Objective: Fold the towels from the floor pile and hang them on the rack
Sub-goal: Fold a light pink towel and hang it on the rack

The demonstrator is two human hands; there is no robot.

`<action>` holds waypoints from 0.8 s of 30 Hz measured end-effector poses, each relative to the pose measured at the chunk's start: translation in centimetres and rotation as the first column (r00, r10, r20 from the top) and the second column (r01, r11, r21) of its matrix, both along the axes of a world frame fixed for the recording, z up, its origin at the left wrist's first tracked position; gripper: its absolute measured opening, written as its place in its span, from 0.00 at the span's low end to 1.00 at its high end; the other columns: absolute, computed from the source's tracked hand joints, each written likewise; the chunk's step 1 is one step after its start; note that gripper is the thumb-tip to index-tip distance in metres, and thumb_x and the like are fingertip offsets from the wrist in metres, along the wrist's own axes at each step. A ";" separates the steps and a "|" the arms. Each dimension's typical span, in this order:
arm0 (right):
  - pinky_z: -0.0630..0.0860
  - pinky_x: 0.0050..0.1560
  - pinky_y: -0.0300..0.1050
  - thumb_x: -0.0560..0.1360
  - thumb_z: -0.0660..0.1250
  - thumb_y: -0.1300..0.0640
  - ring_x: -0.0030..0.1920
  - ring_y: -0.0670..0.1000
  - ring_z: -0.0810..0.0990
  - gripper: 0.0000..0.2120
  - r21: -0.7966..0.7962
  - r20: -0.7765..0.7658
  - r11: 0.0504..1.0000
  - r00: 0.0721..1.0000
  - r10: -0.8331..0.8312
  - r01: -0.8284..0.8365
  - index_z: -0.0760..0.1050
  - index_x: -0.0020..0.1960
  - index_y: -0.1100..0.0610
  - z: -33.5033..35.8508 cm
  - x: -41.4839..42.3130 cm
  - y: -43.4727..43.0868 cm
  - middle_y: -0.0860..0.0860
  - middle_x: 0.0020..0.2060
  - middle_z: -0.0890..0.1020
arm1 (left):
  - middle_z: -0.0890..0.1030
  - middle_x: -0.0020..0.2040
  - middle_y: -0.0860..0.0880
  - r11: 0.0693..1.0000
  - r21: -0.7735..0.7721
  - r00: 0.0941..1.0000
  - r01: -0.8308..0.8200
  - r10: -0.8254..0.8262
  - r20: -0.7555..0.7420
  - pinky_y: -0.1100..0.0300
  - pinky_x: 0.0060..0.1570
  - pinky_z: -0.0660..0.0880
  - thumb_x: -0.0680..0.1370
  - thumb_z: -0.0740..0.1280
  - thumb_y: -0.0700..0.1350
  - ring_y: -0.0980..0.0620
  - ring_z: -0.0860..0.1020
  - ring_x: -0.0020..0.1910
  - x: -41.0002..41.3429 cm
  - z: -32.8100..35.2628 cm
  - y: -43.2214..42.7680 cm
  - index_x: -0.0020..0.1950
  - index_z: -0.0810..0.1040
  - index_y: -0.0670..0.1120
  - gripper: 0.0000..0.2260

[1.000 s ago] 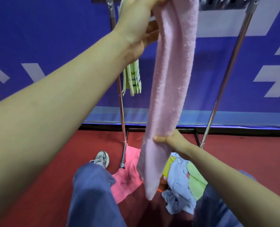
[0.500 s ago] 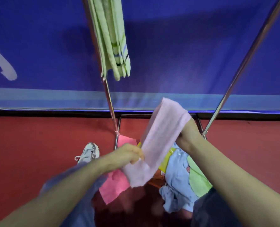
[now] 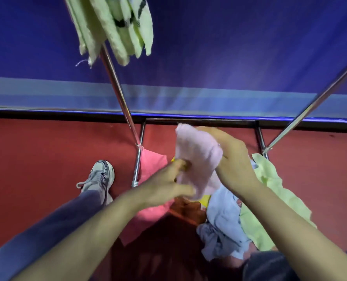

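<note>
A pale pink towel (image 3: 197, 159) is bunched into a short fold between both hands, low over the floor pile. My left hand (image 3: 166, 185) pinches its lower left edge. My right hand (image 3: 233, 161) grips its right side, fingers curled behind the cloth. Under them lies the floor pile: a bright pink towel (image 3: 150, 165), a light blue one (image 3: 223, 220), a light green one (image 3: 270, 189), and a bit of yellow (image 3: 205, 199). A green striped towel (image 3: 116, 27) hangs folded from the rack at top left; the top bar is out of view.
The rack's chrome legs (image 3: 120, 98) slant down to a dark base frame (image 3: 201, 120) on the red floor. A blue wall banner (image 3: 229, 57) stands right behind it. My left leg and grey sneaker (image 3: 99, 177) are planted left of the rack's foot.
The pink towel hung long from my raised left hand; that hand came down and the towel is now folded short between both hands. The view has tilted downward.
</note>
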State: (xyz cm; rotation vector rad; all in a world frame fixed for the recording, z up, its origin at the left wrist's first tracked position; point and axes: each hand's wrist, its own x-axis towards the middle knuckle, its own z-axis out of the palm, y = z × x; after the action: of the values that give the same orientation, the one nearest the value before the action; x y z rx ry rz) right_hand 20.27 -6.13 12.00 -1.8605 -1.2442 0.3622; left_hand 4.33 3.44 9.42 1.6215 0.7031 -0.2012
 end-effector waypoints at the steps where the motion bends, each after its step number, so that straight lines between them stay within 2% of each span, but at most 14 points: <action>1: 0.76 0.54 0.44 0.72 0.63 0.58 0.52 0.44 0.80 0.17 -0.020 0.062 0.996 0.994 0.085 -0.084 0.80 0.59 0.53 0.0 -0.3 0.1 0.46 0.51 0.83 | 0.81 0.58 0.52 0.981 -0.130 0.978 -0.146 0.163 0.128 0.65 0.56 0.76 0.66 0.69 0.43 0.59 0.78 0.56 0.8 0.7 0.4 0.65 0.75 0.46 0.26; 2: 0.76 0.54 0.49 0.72 0.63 0.55 0.53 0.50 0.80 0.18 -0.056 0.169 0.988 0.974 0.154 -0.146 0.80 0.61 0.52 -0.3 -0.2 -0.2 0.47 0.52 0.83 | 0.84 0.51 0.54 0.953 -0.170 0.937 -0.250 0.282 0.207 0.67 0.49 0.77 0.66 0.66 0.41 0.60 0.80 0.50 1.6 1.7 0.9 0.60 0.78 0.47 0.22; 3: 0.76 0.53 0.51 0.72 0.62 0.52 0.53 0.52 0.80 0.19 -0.093 0.204 0.982 0.962 0.183 -0.167 0.79 0.62 0.50 -0.4 -0.2 -0.2 0.47 0.53 0.82 | 0.84 0.46 0.56 0.920 -0.176 0.888 -0.350 0.385 0.249 0.67 0.44 0.77 0.65 0.65 0.40 0.60 0.80 0.45 2.1 2.2 1.5 0.56 0.80 0.48 0.19; 4: 0.76 0.51 0.51 0.72 0.60 0.50 0.53 0.54 0.80 0.20 -0.108 0.221 0.980 0.957 0.186 -0.166 0.79 0.62 0.49 -0.6 -0.2 -0.2 0.47 0.53 0.82 | 0.84 0.45 0.55 0.887 -0.171 0.840 -0.429 0.462 0.286 0.64 0.43 0.76 0.64 0.64 0.41 0.58 0.80 0.44 2.2 2.8 2.0 0.53 0.81 0.48 0.18; 6: 0.78 0.45 0.52 0.71 0.58 0.48 0.50 0.56 0.82 0.23 -0.113 0.251 0.990 0.961 0.112 -0.086 0.79 0.63 0.47 -0.7 0.1 -0.4 0.47 0.52 0.83 | 0.84 0.44 0.51 0.812 -0.213 0.771 -0.543 0.583 0.256 0.58 0.45 0.75 0.63 0.62 0.43 0.54 0.80 0.44 2.1 2.2 3.3 0.51 0.81 0.46 0.18; 8: 0.76 0.39 0.50 0.70 0.58 0.47 0.43 0.57 0.82 0.22 -0.111 0.234 0.994 0.972 0.016 0.010 0.80 0.61 0.46 -0.6 0.8 -0.6 0.48 0.44 0.85 | 0.84 0.45 0.47 0.809 -0.275 0.810 -0.519 0.568 0.143 0.56 0.48 0.75 0.65 0.62 0.48 0.51 0.82 0.45 2.2 2.1 3.8 0.50 0.81 0.45 0.17; 10: 0.70 0.35 0.46 0.70 0.59 0.51 0.35 0.53 0.79 0.19 -0.108 0.112 0.992 0.992 -0.053 0.065 0.80 0.58 0.48 -0.4 1.3 -0.5 0.49 0.36 0.84 | 0.84 0.42 0.45 0.885 -0.221 0.897 -0.409 0.435 0.080 0.55 0.49 0.74 0.68 0.63 0.53 0.50 0.83 0.42 2.6 2.0 3.5 0.45 0.80 0.45 0.14; 13: 0.74 0.31 0.42 0.66 0.59 0.59 0.28 0.46 0.79 0.21 -0.115 -0.140 0.991 0.986 -0.090 0.074 0.81 0.56 0.50 -0.3 1.3 -0.2 0.46 0.31 0.82 | 0.83 0.43 0.45 0.935 -0.090 0.925 -0.343 0.353 0.142 0.56 0.52 0.74 0.72 0.65 0.57 0.52 0.81 0.44 3.0 1.3 2.5 0.48 0.80 0.40 0.20; 15: 0.76 0.40 0.41 0.68 0.61 0.57 0.37 0.46 0.81 0.19 -0.090 -0.106 0.995 0.993 -0.052 0.042 0.82 0.57 0.52 -0.3 1.0 -0.2 0.46 0.38 0.85 | 0.79 0.46 0.48 0.922 -0.082 0.888 -0.377 0.386 0.251 0.58 0.51 0.72 0.74 0.67 0.56 0.54 0.77 0.46 3.1 1.2 2.0 0.53 0.79 0.37 0.22; 17: 0.72 0.45 0.34 0.70 0.60 0.52 0.42 0.45 0.80 0.20 -0.068 -0.030 0.998 0.999 -0.016 0.014 0.82 0.57 0.52 -0.3 0.7 -0.2 0.45 0.42 0.85 | 0.78 0.48 0.48 0.889 -0.144 0.839 -0.436 0.459 0.293 0.58 0.50 0.73 0.75 0.69 0.55 0.54 0.76 0.47 2.9 1.2 2.3 0.53 0.81 0.40 0.18; 19: 0.70 0.47 0.29 0.70 0.60 0.53 0.44 0.42 0.78 0.20 -0.054 -0.013 0.999 1.000 0.002 -0.003 0.81 0.58 0.53 -0.7 0.5 -0.1 0.44 0.45 0.84 | 0.80 0.49 0.45 0.860 -0.218 0.826 -0.462 0.507 0.246 0.52 0.52 0.73 0.75 0.70 0.59 0.50 0.78 0.49 2.9 1.4 2.6 0.51 0.82 0.41 0.21; 21: 0.71 0.55 0.33 0.69 0.62 0.61 0.51 0.42 0.79 0.20 -0.027 -0.024 0.999 0.999 0.028 -0.029 0.80 0.59 0.55 -1.2 0.3 0.0 0.44 0.51 0.84 | 0.82 0.54 0.45 0.857 -0.264 0.866 -0.443 0.485 0.120 0.50 0.59 0.72 0.72 0.69 0.68 0.47 0.80 0.53 2.9 1.3 2.8 0.52 0.83 0.42 0.29; 23: 0.69 0.64 0.37 0.67 0.62 0.63 0.64 0.48 0.77 0.23 0.006 -0.018 0.998 0.998 0.066 -0.066 0.79 0.61 0.56 -1.7 0.3 -0.2 0.46 0.58 0.82 | 0.84 0.58 0.46 0.820 -0.382 0.885 -0.427 0.465 0.009 0.47 0.67 0.72 0.74 0.64 0.69 0.49 0.82 0.58 3.0 1.4 2.4 0.54 0.86 0.48 0.27; 24: 0.67 0.67 0.37 0.68 0.61 0.61 0.68 0.49 0.73 0.24 0.019 -0.001 0.996 0.997 0.084 -0.084 0.79 0.62 0.57 -1.9 0.2 -0.3 0.48 0.60 0.81 | 0.85 0.57 0.46 0.778 -0.482 0.891 -0.403 0.455 -0.011 0.49 0.67 0.73 0.76 0.62 0.66 0.49 0.82 0.58 3.1 1.4 2.0 0.54 0.87 0.49 0.25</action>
State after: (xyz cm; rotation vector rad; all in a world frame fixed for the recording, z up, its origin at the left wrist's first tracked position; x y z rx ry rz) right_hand 20.51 -6.40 10.05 -1.7956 -1.3228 0.3957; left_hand 7.46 5.47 10.83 0.9609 0.8480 0.0508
